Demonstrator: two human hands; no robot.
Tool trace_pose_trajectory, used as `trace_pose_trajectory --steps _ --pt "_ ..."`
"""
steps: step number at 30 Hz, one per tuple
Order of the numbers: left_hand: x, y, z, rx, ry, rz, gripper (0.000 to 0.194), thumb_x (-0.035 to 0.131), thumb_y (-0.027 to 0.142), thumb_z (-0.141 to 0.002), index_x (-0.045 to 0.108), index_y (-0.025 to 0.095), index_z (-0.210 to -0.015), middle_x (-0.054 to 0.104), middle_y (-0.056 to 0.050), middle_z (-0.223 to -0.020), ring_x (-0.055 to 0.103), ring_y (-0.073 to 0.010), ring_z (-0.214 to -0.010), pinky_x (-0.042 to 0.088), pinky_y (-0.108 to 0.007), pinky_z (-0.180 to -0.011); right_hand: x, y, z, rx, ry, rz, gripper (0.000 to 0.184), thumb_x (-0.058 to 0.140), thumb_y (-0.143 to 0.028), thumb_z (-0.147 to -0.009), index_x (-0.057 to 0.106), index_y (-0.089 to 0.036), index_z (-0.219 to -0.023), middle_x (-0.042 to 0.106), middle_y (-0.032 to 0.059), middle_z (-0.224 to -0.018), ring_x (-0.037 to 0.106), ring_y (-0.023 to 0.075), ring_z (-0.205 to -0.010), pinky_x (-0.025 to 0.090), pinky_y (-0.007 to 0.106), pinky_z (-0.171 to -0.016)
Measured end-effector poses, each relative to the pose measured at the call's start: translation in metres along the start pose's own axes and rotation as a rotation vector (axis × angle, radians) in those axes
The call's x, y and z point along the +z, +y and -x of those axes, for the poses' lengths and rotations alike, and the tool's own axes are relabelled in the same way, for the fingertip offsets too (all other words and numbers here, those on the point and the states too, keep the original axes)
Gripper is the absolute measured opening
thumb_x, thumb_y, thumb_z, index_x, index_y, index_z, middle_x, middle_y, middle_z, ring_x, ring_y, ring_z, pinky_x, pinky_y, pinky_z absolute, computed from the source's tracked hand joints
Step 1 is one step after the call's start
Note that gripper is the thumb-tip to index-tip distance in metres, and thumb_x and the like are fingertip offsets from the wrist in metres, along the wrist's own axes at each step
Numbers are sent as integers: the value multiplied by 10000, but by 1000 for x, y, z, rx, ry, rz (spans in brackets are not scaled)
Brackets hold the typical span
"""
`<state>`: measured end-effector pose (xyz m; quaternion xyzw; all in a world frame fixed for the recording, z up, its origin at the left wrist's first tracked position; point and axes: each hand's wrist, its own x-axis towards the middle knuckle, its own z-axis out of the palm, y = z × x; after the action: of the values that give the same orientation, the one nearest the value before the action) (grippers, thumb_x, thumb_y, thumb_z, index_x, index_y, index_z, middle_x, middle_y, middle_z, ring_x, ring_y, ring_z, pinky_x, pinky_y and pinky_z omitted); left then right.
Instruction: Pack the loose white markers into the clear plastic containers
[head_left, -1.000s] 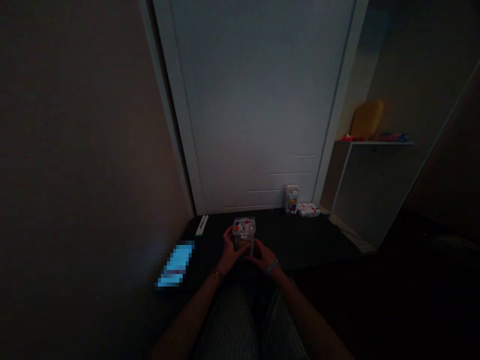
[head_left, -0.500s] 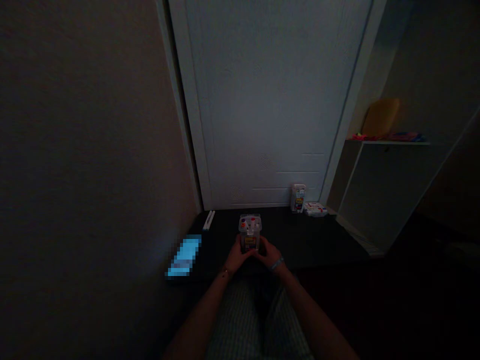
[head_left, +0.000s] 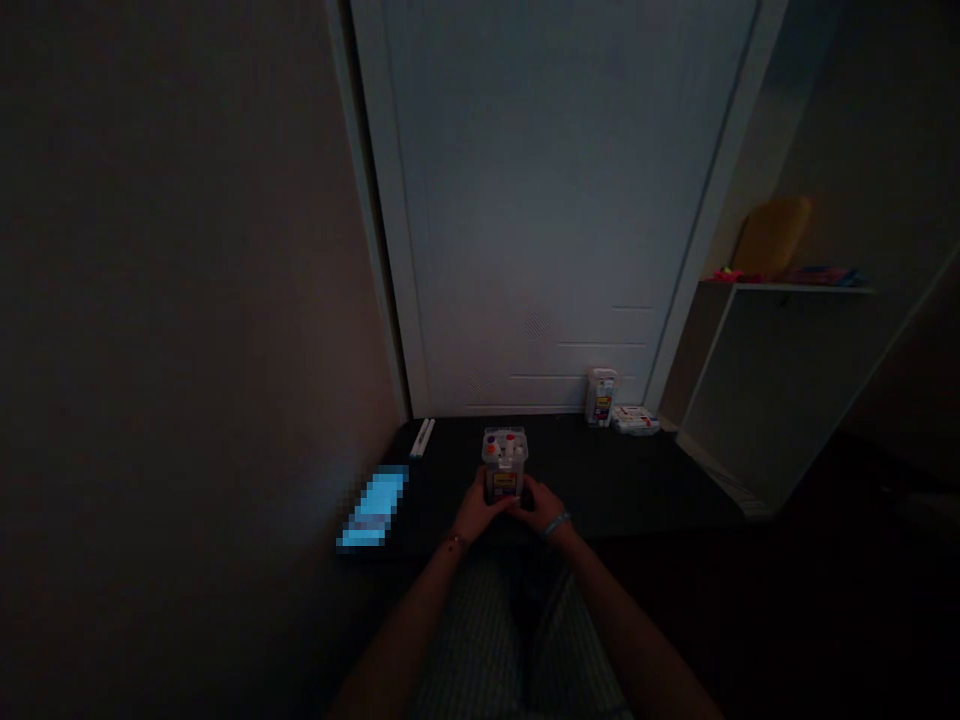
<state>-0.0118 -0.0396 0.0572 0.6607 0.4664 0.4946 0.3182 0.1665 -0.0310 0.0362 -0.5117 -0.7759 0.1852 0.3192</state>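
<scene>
Between my hands, near the front of the dark table [head_left: 600,490], stands a clear plastic marker box [head_left: 505,470] with a label on its front. Several markers with purple, orange, red and pale caps show inside its open top. My left hand [head_left: 478,510] is closed around the box's left side, its thumb across the lower front. From the other side my right hand [head_left: 538,503] grips it in the same way, the thumbs nearly meeting. Fingers behind the box are hidden. Two white markers [head_left: 422,438] lie side by side at the table's back left.
A blurred bright screen [head_left: 375,508] lies at the left edge. At the back right, a second marker box [head_left: 601,398] stands beside a flat white pack [head_left: 635,420]. A white door [head_left: 555,200] rises behind the table; a cabinet [head_left: 765,390] stands to the right.
The whole view has shifted slightly, so things appear a little further right. Both hands keep their hold on the marker box, with no clear change in its place on the table.
</scene>
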Motion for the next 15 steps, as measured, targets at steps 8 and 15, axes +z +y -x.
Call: trace_pose_trajectory --steps 8,15 --pt "1 -8 -2 22 2 41 656 768 245 -670 423 211 -1227 603 -78 -1214 591 -224 -1128 447 -368 -987 0 0 2 -12 23 -61 582 667 -432 -795 469 -259 -1315 621 28 -928 577 166 -803 415 243 -685" --pt "3 -11 -1 2 17 23 687 793 278 -654 452 214 -1247 592 -80 -1250 570 -241 -1159 429 -380 -1001 -1 -2 4 -18 50 -102 592 650 -433 -803 441 -267 -1331 641 5 -910 586 156 -780 417 235 -670"
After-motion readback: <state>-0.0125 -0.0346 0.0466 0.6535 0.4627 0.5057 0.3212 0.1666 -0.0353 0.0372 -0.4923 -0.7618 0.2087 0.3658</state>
